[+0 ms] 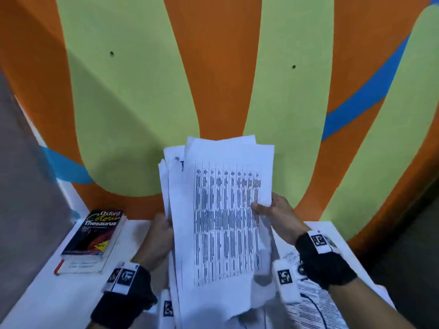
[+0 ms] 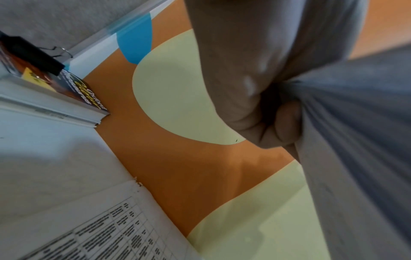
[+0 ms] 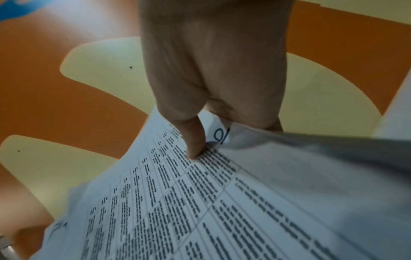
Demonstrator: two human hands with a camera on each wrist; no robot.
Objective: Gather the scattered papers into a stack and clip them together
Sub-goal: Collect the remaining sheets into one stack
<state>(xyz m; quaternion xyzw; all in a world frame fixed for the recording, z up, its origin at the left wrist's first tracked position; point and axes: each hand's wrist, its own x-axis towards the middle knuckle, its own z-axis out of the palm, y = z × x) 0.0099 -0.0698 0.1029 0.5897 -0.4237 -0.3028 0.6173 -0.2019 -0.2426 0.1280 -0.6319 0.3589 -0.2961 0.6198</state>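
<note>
Above the white worktop (image 1: 59,302), the person holds up a loose stack of white printed paper sheets (image 1: 223,224), tilted toward the head camera. The top sheet shows a table of dark text. The sheet edges do not line up; some stick out at the top and on the left.

The left hand (image 1: 159,238) has a closed grip on the left edge of the stack, with its fingers curled round the sheets. The right hand (image 1: 278,217) has a closed grip on the right edge, with its thumb (image 3: 195,140) pressed flat on the top sheet and its fingers behind.

More printed white sheets (image 1: 316,302) lie flat on the worktop, under the right wrist.

A thick black book with "Oxford Colour Thesaurus" on its cover (image 1: 95,236) lies on the worktop to the left of the left hand. In the left wrist view, a black binder clip with silver wire handles (image 2: 37,54) rests on that book.

Behind it all stands a wall painted orange, pale green and blue (image 1: 218,67).
</note>
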